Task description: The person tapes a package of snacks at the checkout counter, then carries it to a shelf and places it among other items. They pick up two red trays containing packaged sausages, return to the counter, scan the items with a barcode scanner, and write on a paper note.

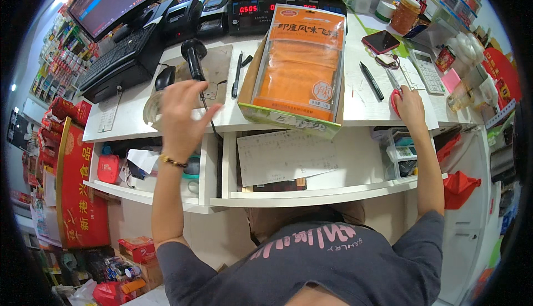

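Note:
My right hand [411, 108] is at the right side of the white counter, its fingers closed at the red handles of a pair of scissors [396, 96]. The blades point away from me. Over the counter's left part, my left hand [184, 114] is raised with its fingers apart and nothing in them. Partly hidden behind it is a round, clear, roll-like thing [151, 112]. Between my hands, an orange flat food packet [300, 62] with a clear window lies on a shallow green-edged cardboard box [288, 120].
Two drawers stand open below the counter; papers [286, 153] lie in the right one. A black barcode scanner [194, 56], a marker [371, 81], a phone [381, 42] and a calculator [427, 71] surround the box. Behind are a scale [250, 14] and a monitor [111, 1].

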Motion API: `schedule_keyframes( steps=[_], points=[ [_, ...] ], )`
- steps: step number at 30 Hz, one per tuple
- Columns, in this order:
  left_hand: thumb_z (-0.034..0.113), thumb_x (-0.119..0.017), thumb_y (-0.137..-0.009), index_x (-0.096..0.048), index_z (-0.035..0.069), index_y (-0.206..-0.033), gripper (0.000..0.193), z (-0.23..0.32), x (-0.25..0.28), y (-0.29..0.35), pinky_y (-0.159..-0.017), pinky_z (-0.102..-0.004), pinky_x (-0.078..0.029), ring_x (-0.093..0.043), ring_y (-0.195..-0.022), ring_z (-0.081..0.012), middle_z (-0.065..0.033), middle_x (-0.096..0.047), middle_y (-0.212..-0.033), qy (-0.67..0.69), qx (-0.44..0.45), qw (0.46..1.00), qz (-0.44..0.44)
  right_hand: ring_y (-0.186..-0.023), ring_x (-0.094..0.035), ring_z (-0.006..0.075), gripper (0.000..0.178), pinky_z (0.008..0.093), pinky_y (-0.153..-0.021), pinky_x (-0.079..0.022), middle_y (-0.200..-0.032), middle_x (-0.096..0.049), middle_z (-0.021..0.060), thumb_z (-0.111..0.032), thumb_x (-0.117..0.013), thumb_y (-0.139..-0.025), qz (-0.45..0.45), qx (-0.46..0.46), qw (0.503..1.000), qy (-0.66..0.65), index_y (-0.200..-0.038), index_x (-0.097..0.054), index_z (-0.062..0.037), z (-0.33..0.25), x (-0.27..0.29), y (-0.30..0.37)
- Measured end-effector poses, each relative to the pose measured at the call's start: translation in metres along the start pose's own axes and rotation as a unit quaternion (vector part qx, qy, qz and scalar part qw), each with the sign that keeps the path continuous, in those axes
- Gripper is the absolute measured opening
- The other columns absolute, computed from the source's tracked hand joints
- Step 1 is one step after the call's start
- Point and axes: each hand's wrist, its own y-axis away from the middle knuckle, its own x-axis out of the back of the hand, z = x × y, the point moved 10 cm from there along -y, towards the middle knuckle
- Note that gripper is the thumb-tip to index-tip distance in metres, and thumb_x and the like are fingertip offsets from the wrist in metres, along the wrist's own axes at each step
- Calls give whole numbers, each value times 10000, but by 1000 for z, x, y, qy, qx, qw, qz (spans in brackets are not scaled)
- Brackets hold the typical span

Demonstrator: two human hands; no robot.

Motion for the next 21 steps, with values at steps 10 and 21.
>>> schedule_keyframes(
  steps=[10, 21],
  points=[
    [261, -705, -773, -612, 64, -867, 237, 89, -86, -24, -730, -365, -428, -570, -822, -263, -67, -612, -837, 221, -158, 936, -222, -821, -598, 298, 185, 382, -738, -478, -866, -622, 131, -130, -626, -824, 135, 238, 927, -256, -979, -631, -30, -137, 107, 56],
    [164, -709, -726, -589, 51, -841, 201, 92, -97, -19, -675, -382, -456, -579, -774, -291, -87, -597, -777, 215, -165, 936, -226, -696, -611, 267, 248, 380, -622, -489, -719, -583, 106, -272, -607, -836, -13, 388, 907, -164, -781, -603, -31, -272, 65, 116]
  ],
)
